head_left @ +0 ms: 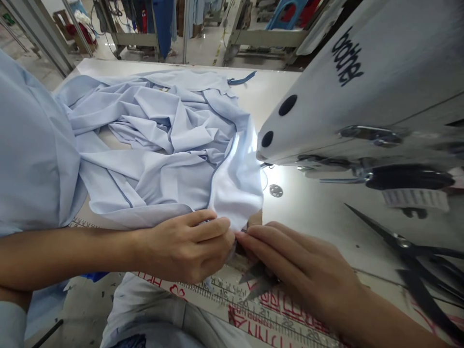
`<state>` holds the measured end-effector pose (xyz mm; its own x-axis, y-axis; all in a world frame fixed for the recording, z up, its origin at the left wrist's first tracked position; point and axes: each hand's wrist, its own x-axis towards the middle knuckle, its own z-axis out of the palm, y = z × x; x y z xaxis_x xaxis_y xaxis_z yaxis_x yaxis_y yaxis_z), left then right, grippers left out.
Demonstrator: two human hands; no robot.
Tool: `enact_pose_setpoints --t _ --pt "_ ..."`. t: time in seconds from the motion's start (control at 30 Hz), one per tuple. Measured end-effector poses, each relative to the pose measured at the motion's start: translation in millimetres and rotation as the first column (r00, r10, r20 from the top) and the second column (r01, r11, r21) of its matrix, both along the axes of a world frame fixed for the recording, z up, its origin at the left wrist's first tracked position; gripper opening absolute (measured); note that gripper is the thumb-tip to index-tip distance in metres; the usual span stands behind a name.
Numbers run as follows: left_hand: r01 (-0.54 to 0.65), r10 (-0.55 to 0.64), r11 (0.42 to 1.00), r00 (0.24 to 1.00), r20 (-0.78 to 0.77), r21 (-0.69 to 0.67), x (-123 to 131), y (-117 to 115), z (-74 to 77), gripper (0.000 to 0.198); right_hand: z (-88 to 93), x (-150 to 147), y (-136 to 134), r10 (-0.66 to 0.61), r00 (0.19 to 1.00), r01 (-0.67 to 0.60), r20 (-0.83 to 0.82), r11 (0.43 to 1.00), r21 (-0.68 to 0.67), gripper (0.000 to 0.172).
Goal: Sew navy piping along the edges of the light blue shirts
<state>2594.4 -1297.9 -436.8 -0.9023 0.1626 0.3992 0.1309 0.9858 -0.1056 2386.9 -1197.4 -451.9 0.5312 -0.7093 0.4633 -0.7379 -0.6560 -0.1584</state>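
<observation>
A light blue garment (pixel 159 145) with dark piping lies crumpled across the white table (pixel 319 212). My left hand (pixel 188 246) is closed, pinching the garment's near edge at the table front. My right hand (pixel 297 266) meets it from the right, fingers pressed together on the same edge, with small metal thread snips (pixel 257 280) tucked under the palm. Both hands sit just in front of the sewing machine head (pixel 362 92), whose needle area is to their upper right.
Large black scissors (pixel 409 251) lie on the table at right. A ruler strip with red print (pixel 253 309) runs along the front edge. Another light blue cloth (pixel 32 150) hangs at left. Racks and other tables stand behind.
</observation>
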Motion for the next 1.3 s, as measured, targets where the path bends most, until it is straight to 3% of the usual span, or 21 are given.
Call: enact_pose_setpoints --t 0.17,0.3,0.43,0.6,0.7,0.83,0.97,1.1,1.3 --pt "-0.005 0.005 0.998 1.0 0.007 0.062 2.4 1.4 -3.9 0.015 5.7 5.0 -3.6 0.01 0.996 -0.011 -0.085 1.0 -0.008 0.022" --pt "0.005 -0.008 0.998 0.999 0.048 0.058 4.9 0.3 3.0 0.019 10.0 3.9 -2.9 0.018 0.992 -0.018 -0.129 1.0 -0.002 0.023" --pt "-0.013 0.002 0.994 0.995 0.1 0.105 -19.8 -13.7 16.1 0.016 8.6 1.4 -0.1 0.002 0.995 -0.004 -0.098 1.0 -0.016 0.025" --pt "-0.14 0.137 0.988 0.989 -0.055 -0.06 -50.0 -20.6 28.3 0.019 -1.2 -2.3 2.6 0.015 0.999 -0.017 -0.049 0.999 -0.033 0.024" --pt "-0.12 0.119 0.992 0.991 -0.055 -0.026 -35.4 -2.3 28.0 0.02 -10.1 -2.8 3.6 0.021 0.998 -0.023 -0.051 0.999 -0.027 0.025" --pt "-0.122 0.123 0.992 0.991 0.057 -0.02 -8.9 14.1 13.1 0.015 -11.0 -0.3 1.0 -0.016 0.999 0.013 -0.042 0.998 -0.059 0.029" --pt "-0.132 0.131 0.991 0.99 0.05 0.023 -3.4 9.1 2.1 0.024 -0.3 1.5 -3.5 0.011 0.999 -0.014 -0.044 0.997 -0.075 0.029" --pt "-0.079 0.079 0.997 0.997 0.009 -0.005 0.5 5.1 3.4 0.023 7.2 2.5 -6.0 0.029 0.997 -0.034 -0.065 0.996 -0.082 0.026" --pt "-0.03 0.03 1.0 0.998 0.048 0.007 0.5 3.0 2.2 0.022 -1.4 2.1 -1.3 0.017 0.999 -0.02 -0.038 0.996 -0.086 0.027"
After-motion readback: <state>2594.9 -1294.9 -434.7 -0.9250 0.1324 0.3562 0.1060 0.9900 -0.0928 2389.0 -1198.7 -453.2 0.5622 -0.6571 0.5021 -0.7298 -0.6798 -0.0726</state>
